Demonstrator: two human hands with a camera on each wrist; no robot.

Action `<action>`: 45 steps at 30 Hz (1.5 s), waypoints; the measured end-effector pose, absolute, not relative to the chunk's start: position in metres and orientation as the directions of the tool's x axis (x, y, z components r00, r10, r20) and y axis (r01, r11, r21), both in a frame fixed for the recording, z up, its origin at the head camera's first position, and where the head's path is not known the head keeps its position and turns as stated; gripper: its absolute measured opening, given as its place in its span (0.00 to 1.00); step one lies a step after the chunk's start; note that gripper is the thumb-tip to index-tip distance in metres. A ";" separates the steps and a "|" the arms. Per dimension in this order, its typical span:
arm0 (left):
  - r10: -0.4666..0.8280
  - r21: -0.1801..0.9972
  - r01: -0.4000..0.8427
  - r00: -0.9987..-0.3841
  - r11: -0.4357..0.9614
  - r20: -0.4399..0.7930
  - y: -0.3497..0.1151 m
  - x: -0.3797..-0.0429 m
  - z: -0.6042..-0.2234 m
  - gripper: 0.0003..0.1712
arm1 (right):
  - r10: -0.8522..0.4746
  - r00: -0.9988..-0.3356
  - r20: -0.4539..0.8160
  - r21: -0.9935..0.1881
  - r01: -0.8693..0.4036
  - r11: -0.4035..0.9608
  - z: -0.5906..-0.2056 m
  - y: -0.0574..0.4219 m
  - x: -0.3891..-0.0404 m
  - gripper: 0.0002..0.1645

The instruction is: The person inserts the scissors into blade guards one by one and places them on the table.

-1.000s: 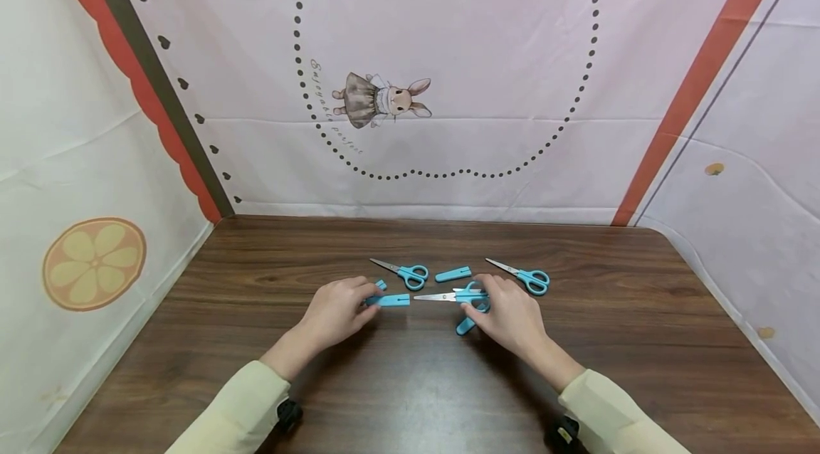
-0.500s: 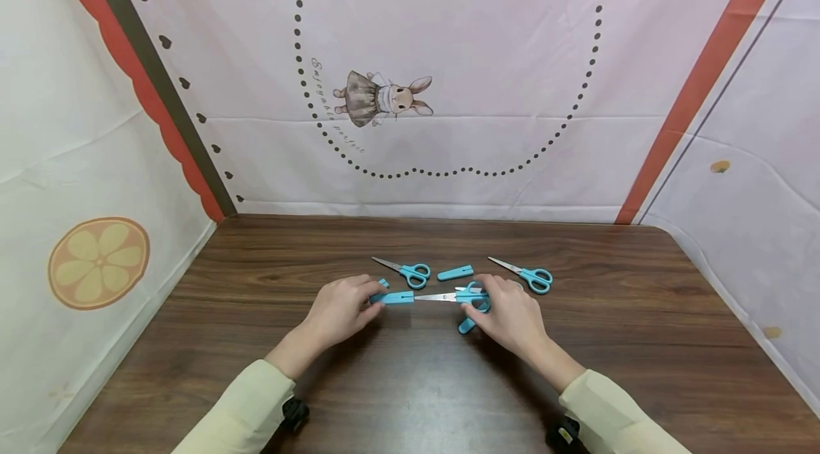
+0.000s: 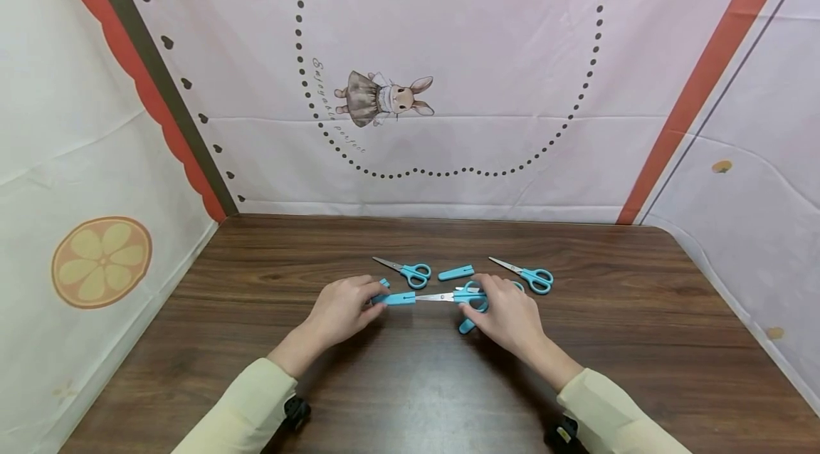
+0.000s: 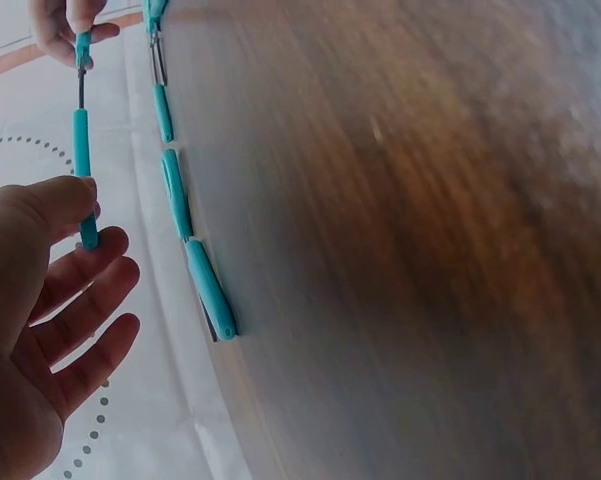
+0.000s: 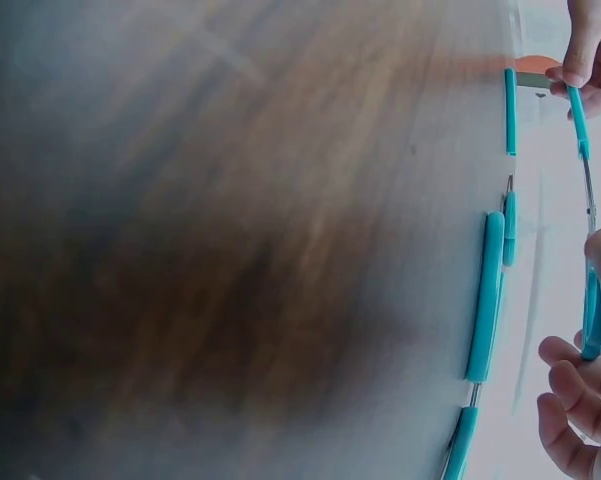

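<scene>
My left hand (image 3: 342,308) pinches a blue scissors sheath (image 3: 401,298) between thumb and fingers, its slotted mouth facing right. From the right, my right hand (image 3: 510,309) grips a pair of scissors (image 3: 463,296) by the blue handles. Their closed silver blades point left, the tip right at the sheath's mouth and in line with it. Both wrist views show the sheath (image 4: 81,145) and the scissors (image 5: 592,300) held up above the table. The left hand's other fingers spread loosely in the left wrist view.
Behind the hands lie scissors (image 3: 410,274), a blue sheath (image 3: 456,273) and more scissors (image 3: 532,279) on the brown wooden table (image 3: 410,383). Another sheath (image 3: 467,326) and scissors (image 3: 517,286) are partly hidden by the right hand. A further sheath (image 3: 384,282) peeks out behind the left hand.
The left hand has shifted slightly right with its sheath, closing the small gap to the blade tip. The right hand has stayed nearly still with the scissors.
</scene>
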State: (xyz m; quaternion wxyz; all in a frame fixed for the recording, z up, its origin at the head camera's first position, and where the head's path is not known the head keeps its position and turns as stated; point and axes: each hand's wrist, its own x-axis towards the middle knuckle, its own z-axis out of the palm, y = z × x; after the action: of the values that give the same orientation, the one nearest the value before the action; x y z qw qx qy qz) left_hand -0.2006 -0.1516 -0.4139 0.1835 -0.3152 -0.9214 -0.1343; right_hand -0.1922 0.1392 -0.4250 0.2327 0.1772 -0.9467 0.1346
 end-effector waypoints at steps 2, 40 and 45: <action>0.536 0.131 0.635 -0.730 0.762 0.424 -0.151 -0.201 -0.414 0.09 | -0.275 -0.824 0.495 -0.166 -0.401 0.901 -0.426 0.139 -0.193 0.31; 0.543 0.087 0.651 -0.692 0.754 0.475 -0.139 -0.205 -0.420 0.08 | -0.237 -0.854 0.463 -0.211 -0.366 0.906 -0.424 0.136 -0.191 0.32; 0.537 0.089 0.644 -0.699 0.760 0.472 -0.137 -0.205 -0.421 0.08 | -0.235 -0.857 0.459 -0.207 -0.361 0.909 -0.424 0.135 -0.191 0.32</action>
State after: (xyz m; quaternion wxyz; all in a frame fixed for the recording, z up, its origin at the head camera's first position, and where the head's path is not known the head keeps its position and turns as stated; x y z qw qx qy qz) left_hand -0.2052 -0.1372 -0.4207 0.2141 -0.3234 -0.9132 -0.1248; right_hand -0.1905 0.1348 -0.4240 0.2172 0.1563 -0.9527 0.1445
